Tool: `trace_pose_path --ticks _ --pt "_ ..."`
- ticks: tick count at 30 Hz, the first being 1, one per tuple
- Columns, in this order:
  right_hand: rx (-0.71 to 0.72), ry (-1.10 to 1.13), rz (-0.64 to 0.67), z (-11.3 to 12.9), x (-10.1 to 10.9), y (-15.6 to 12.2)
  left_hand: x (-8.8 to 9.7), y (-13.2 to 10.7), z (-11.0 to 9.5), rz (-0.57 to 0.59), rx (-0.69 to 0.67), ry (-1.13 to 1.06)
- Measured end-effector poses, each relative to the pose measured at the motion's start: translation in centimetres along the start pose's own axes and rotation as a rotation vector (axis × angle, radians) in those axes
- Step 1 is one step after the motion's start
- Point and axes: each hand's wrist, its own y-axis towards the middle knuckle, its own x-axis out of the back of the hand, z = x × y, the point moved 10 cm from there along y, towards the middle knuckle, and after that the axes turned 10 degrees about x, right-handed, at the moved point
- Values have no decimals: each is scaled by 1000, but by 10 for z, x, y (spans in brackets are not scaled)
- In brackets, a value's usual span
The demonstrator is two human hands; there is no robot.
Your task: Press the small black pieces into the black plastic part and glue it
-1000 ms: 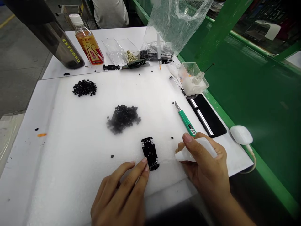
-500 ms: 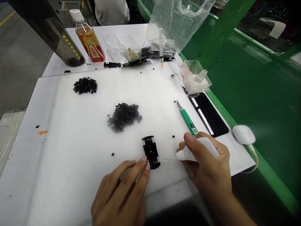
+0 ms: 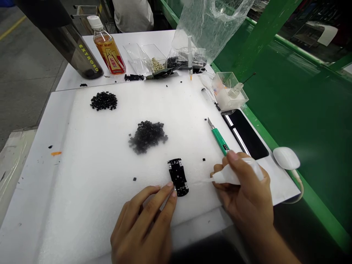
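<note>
A small black car chassis (image 3: 178, 176), apparently of a toy, lies flat on the white foam sheet (image 3: 90, 190). Stretched out from the left, my left hand (image 3: 145, 223) touches its lower left edge with the fingertips; the thumb cannot be made out. Closed around a white squeeze bottle (image 3: 226, 175) is my right hand (image 3: 247, 190). The bottle lies tilted, its thin pale nozzle pointing left towards the chassis but apart from it. A green utility knife (image 3: 219, 140) lies just beyond my right hand, blade out.
Two heaps of small black pieces, a nearer pile (image 3: 148, 136) and a farther pile (image 3: 103, 101), lie on the foam. A phone (image 3: 247, 134), white mouse-shaped device (image 3: 286, 157), clear box (image 3: 229, 99), syringe (image 3: 190, 55), drink bottle (image 3: 111, 55) and dark tumbler (image 3: 79, 55) stand around.
My right hand has shifted slightly right with the squeeze bottle, and its thin nozzle now shows. My left hand stays at the chassis. The whole view has shifted a little.
</note>
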Motion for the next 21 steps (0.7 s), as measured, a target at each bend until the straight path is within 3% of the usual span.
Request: trace_pose_path --ticks 2,4,6,9,11,13,17,19,21 --pt "20 79 8 3 -5 5 1 0 -1 -5 -9 -9" --pt "53 -16 65 10 -13 15 0 -2 0 3 -20 -7" --pt "176 -253 145 26 -24 31 -1 -4 0 8 -36 8" --pt "473 -698 301 51 -53 56 -1 -6 2 -15 -53 16" --pt "580 -958 407 50 -72 70 1 -8 1 -33 -65 16" --pt "582 -1149 495 39 -83 79 0 -8 1 -33 -70 20" --pt "551 -1296 648 28 -86 76 0 -7 1 -26 -64 11" --pt "617 -1299 699 41 -84 73 0 -7 0 -42 -82 7" --pt "759 -1332 648 68 -78 80 -1 -8 1 -55 -96 14"
